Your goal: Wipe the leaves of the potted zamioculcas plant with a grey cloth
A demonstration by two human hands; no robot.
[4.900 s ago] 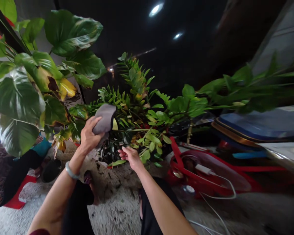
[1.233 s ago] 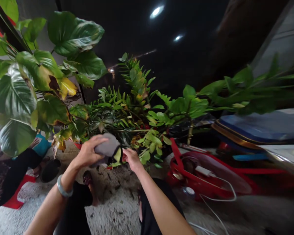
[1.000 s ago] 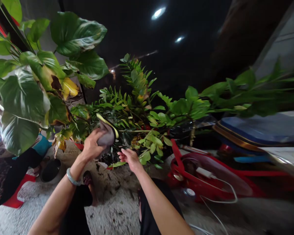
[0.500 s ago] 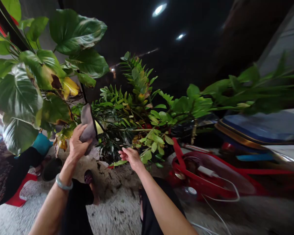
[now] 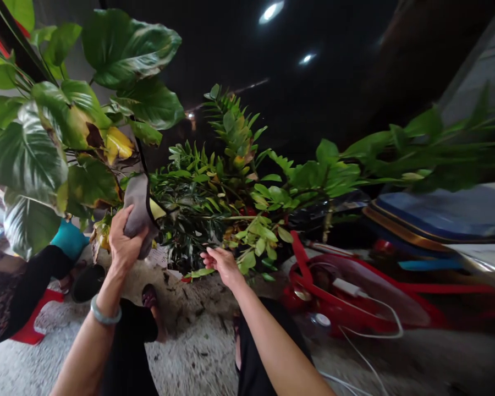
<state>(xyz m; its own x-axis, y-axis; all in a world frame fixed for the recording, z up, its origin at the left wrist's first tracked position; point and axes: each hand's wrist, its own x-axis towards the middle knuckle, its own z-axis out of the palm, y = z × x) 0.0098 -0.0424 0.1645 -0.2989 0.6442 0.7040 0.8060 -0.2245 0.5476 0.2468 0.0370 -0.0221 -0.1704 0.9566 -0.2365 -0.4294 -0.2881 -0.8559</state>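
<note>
Beside the large-leaved plant point(image 5: 29, 157), your left hand point(image 5: 124, 242) grips a grey cloth point(image 5: 137, 206) while your right hand point(image 5: 223, 265) pinches some dark foliage point(image 5: 185, 239).

Two white glares point(image 5: 271, 12) pierce the dim far side; near-left floor point(image 5: 28, 371) is bright; leaves point(image 5: 424, 127) at right smear.

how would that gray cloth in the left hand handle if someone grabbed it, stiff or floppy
The gray cloth would likely bend easily, since it is curled in the left hand. It may have some body, as its top stands up above the hand. It is probably light, since one hand alone holds it up.
</note>
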